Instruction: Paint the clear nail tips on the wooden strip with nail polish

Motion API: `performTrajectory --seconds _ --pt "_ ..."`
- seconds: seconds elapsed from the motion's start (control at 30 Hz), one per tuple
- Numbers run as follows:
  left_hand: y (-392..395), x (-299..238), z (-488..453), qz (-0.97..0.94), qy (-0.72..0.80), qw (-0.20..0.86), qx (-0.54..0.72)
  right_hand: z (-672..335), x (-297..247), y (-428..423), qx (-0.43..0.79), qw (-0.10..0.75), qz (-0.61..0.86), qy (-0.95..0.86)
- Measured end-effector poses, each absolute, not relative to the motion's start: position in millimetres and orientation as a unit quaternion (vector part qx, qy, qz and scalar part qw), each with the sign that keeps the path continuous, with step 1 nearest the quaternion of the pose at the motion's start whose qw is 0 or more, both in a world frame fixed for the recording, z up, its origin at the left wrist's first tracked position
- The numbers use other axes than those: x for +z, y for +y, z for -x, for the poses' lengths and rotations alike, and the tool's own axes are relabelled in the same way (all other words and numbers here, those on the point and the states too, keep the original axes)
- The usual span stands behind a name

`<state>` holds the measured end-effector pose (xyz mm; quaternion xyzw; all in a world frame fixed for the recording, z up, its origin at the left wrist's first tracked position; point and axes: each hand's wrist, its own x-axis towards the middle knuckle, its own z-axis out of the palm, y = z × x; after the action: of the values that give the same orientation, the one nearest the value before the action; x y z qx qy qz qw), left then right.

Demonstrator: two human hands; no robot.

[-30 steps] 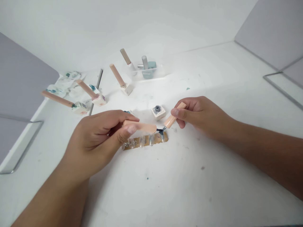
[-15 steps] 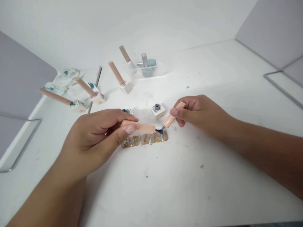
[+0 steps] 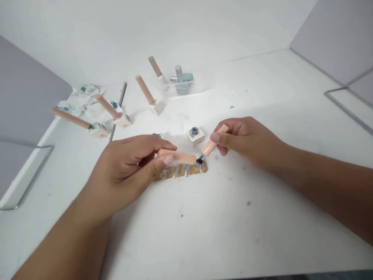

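My left hand (image 3: 131, 169) is closed around a peach brush handle (image 3: 182, 156) that lies across a brown strip (image 3: 204, 168) carrying several clear false nails. My right hand (image 3: 243, 138) pinches a second peach brush handle (image 3: 214, 142). Its dark tip meets the other brush's tip over the rightmost nail (image 3: 199, 165), which is smeared dark blue. An open square white polish bottle (image 3: 195, 135) with a grey neck stands just behind the strip, between my hands.
Three capped polish bottles with long handles (image 3: 118, 114) (image 3: 96, 128) (image 3: 153, 99) stand at the back left near crumpled stained tissues (image 3: 83, 97). A clear tray (image 3: 192, 87) at the back holds a teal bottle (image 3: 182, 83) and another capped one. Grey panels flank the white table.
Both hands hold nearly still. My left hand and its brush have shifted slightly right, and the two brush tips stay together over the rightmost nail.
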<state>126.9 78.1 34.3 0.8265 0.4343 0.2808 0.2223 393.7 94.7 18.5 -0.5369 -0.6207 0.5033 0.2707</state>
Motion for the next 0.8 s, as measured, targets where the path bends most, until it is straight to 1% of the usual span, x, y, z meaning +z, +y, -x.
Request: performTrajectory --seconds 0.1,0.3,0.57,0.8 --pt "79.1 34.0 -123.6 -0.832 0.434 0.222 0.265 -394.6 17.1 95.1 0.51 0.273 0.529 -0.621" --pt "78.4 37.3 -126.4 -0.833 0.418 0.219 0.29 -395.0 22.1 93.7 0.539 0.24 0.545 -0.596" --pt "80.8 42.1 -127.1 -0.847 0.416 0.227 0.241 -396.0 21.5 93.6 0.561 0.239 0.532 -0.587" --pt "77.9 41.2 -128.3 -0.844 0.412 0.208 0.273 -396.7 20.5 94.7 0.567 0.238 0.53 -0.585"
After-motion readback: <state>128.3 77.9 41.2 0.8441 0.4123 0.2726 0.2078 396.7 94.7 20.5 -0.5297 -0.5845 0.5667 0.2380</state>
